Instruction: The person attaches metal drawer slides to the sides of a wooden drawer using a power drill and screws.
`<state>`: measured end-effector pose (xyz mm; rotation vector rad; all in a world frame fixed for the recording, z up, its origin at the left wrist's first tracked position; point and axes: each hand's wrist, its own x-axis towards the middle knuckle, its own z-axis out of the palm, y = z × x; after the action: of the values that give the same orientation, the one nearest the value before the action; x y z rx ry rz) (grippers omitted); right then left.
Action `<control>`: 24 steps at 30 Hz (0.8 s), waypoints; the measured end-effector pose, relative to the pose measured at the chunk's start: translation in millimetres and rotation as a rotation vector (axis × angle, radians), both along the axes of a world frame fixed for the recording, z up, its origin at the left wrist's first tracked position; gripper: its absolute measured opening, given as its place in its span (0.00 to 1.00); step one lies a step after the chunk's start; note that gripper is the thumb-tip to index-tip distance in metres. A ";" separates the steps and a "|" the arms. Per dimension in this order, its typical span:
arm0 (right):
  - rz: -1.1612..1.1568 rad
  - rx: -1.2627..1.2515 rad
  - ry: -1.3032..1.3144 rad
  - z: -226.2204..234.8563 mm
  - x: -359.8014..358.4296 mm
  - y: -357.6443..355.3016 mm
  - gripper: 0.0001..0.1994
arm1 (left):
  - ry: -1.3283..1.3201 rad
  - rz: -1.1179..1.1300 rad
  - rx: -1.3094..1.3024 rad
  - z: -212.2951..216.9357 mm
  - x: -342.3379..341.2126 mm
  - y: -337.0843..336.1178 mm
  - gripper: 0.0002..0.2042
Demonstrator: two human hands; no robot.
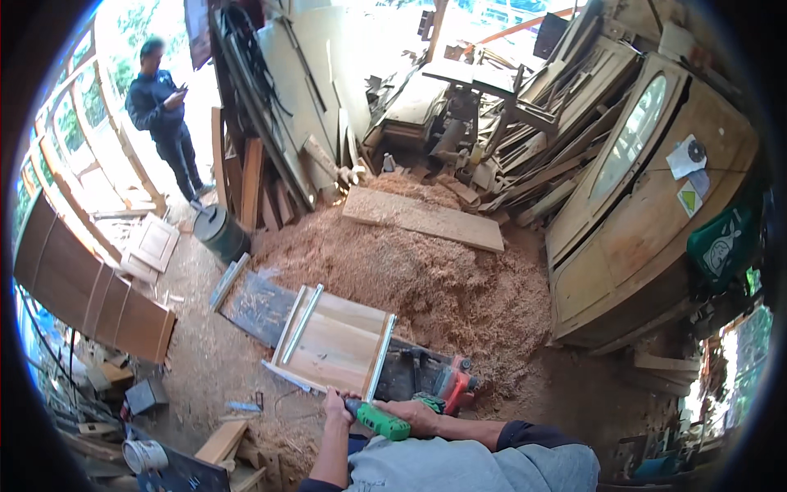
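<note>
My right hand (416, 417) is wrapped round the grip of a green cordless drill (384, 421), which lies nearly level close to my body with its dark front end to the left. At that front end, my left hand (337, 407) is closed with its fingers together; what they pinch is too small to make out. Just beyond both hands, a pale wooden panel (340, 340) with silvery metal rails (302, 325) along its sides rests on a dark, low workbench (258, 310). A red and black machine part (459, 385) sits at the bench's right end.
Behind the bench spreads a big heap of sawdust (393, 271) with a plank (422, 218) on it. A wooden cabinet (639, 205) stands right, a metal drum (221, 234) left. Scrap wood (221, 443) and a white bucket (144, 456) lie lower left. Another person (164, 115) stands far left.
</note>
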<state>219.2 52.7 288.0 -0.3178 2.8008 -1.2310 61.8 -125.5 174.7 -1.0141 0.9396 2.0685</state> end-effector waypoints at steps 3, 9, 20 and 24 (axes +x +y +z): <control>0.134 0.055 -0.109 3.2 -15.2 15.3 0.37 | -0.006 0.001 -0.053 -7.0 -4.2 2.2 0.20; 0.208 0.067 -0.122 18.6 -40.3 30.7 0.37 | -0.184 0.073 -0.090 -42.5 -16.2 7.1 0.10; 0.123 0.132 -0.276 -1.1 -35.6 23.1 0.38 | -0.200 0.102 0.034 -61.4 2.2 17.4 0.15; 0.116 0.085 -0.327 -11.1 -24.7 20.9 0.38 | -0.240 0.101 0.077 -65.2 20.7 13.2 0.14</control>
<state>194.5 73.6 277.0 -0.2443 2.5090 -1.0301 82.5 -112.3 109.5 -1.2579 0.6940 1.9918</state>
